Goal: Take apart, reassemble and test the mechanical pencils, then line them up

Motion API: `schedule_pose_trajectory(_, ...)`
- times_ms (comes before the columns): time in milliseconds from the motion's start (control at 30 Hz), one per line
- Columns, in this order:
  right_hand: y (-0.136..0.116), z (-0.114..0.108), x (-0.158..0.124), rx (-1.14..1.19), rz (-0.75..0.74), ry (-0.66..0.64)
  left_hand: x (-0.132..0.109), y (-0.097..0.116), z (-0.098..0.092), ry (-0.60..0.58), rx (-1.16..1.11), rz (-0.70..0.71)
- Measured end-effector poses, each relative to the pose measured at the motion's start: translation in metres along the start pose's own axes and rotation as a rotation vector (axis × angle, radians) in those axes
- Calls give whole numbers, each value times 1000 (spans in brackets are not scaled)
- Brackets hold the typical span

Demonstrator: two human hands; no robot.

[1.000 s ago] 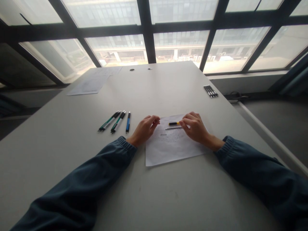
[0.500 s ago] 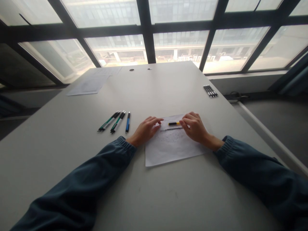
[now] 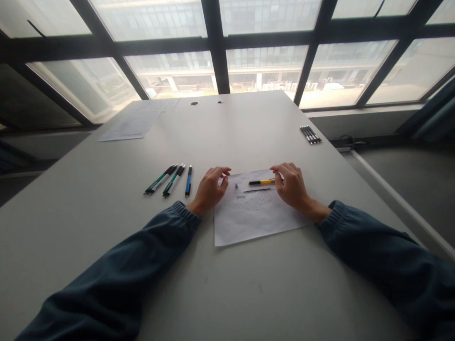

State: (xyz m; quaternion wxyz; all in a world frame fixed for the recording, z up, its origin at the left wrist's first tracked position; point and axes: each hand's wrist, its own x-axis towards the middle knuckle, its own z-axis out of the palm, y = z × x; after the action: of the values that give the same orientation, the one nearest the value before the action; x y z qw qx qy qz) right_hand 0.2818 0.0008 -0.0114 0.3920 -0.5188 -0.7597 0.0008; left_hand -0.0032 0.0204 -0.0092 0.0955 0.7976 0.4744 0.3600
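Observation:
A white sheet of paper (image 3: 254, 218) lies on the grey table (image 3: 227, 293) in front of me. On it rest a yellow and black pen barrel (image 3: 261, 182), a thin dark refill (image 3: 256, 190), a tiny tip part (image 3: 236, 185) and a small spring (image 3: 241, 196). My right hand (image 3: 292, 185) pinches the barrel's right end. At the sheet's left edge hovers my left hand (image 3: 209, 187), its fingers curled and apart, holding nothing that I can see.
Three pens (image 3: 170, 180), two green and one blue, lie side by side left of my left hand. A row of dark pens (image 3: 311, 134) sits near the right table edge. Loose sheets (image 3: 137, 124) lie far left by the window.
My left hand has lifted and drawn back left, leaving the tiny tip part on the sheet. My right hand slid right along the barrel, so more yellow shows.

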Motion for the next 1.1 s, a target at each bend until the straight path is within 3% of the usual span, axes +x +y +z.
schedule_pose_trajectory(367, 0, 2, -1, 15, -47, 5, 0, 4, -2, -3, 21, 40)
schedule_pose_trajectory(600, 1, 2, -1, 56, -121, -15, 0, 7, -3, 3, -14, 170)
schedule_pose_trajectory(800, -2, 1, -2, 76, -219, -86, -1, 14, -6, -142, -45, 321)
schedule_pose_trajectory(1100, -2, 1, -2, 41, -338, -238, -3, 10, -5, -270, 61, 346)
